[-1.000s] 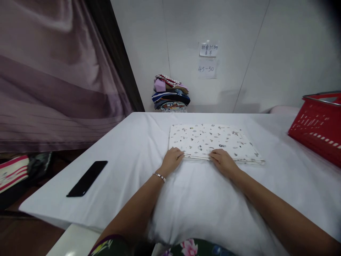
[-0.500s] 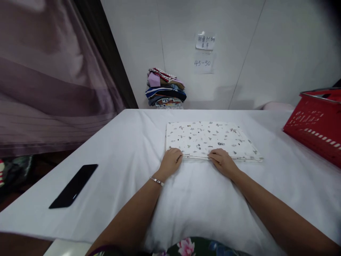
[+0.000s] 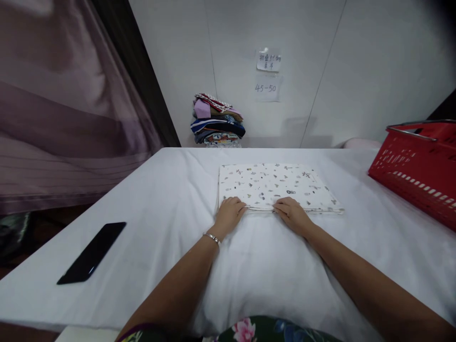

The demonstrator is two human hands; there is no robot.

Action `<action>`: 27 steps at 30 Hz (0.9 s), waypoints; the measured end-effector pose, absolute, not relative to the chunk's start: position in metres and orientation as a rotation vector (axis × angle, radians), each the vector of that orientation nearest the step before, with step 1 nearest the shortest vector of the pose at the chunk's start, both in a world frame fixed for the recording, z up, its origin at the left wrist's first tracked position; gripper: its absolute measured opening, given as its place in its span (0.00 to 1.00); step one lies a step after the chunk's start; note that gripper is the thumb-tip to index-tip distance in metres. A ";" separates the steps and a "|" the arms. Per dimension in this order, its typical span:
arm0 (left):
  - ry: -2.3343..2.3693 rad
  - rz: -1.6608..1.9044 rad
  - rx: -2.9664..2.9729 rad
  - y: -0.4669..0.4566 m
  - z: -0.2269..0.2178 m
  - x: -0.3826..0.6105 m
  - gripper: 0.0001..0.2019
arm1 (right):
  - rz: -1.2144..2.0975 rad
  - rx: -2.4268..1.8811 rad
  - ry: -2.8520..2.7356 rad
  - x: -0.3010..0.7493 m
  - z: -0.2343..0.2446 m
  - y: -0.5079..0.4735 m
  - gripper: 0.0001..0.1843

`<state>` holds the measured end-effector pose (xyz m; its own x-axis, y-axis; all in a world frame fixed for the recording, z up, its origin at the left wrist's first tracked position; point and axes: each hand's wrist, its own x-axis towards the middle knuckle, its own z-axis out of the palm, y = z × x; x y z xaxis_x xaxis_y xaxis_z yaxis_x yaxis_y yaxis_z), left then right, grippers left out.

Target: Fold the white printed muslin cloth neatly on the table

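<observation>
A folded white cloth with small dark prints [image 3: 274, 183] lies flat on the white-covered table [image 3: 171, 204]. My left hand [image 3: 230, 212], with a bracelet at the wrist, has its fingers curled on the cloth's near left edge. My right hand [image 3: 290, 213] rests with bent fingers on the near edge a little right of the middle. Both hands touch the cloth's front edge; whether they pinch it is not clear.
A black phone [image 3: 91, 251] lies near the table's left edge. A red plastic basket [image 3: 416, 166] stands at the right. A stack of folded clothes [image 3: 218, 121] sits against the wall behind the table. A purple curtain [image 3: 64, 109] hangs at the left.
The view has shifted slightly; both hands stay on the cloth's near edge, the right hand a touch further left.
</observation>
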<state>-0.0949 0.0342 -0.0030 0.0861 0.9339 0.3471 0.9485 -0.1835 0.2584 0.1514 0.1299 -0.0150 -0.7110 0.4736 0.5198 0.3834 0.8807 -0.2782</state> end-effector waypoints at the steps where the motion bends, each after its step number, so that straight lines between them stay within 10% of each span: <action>1: -1.990 -0.681 -2.286 0.035 -0.002 -0.094 0.13 | 0.191 -0.618 -2.456 0.151 -0.015 0.130 0.14; 27: -1.853 -0.423 -2.165 0.040 -0.002 -0.091 0.10 | -0.118 -0.602 -2.560 0.137 -0.017 0.143 0.12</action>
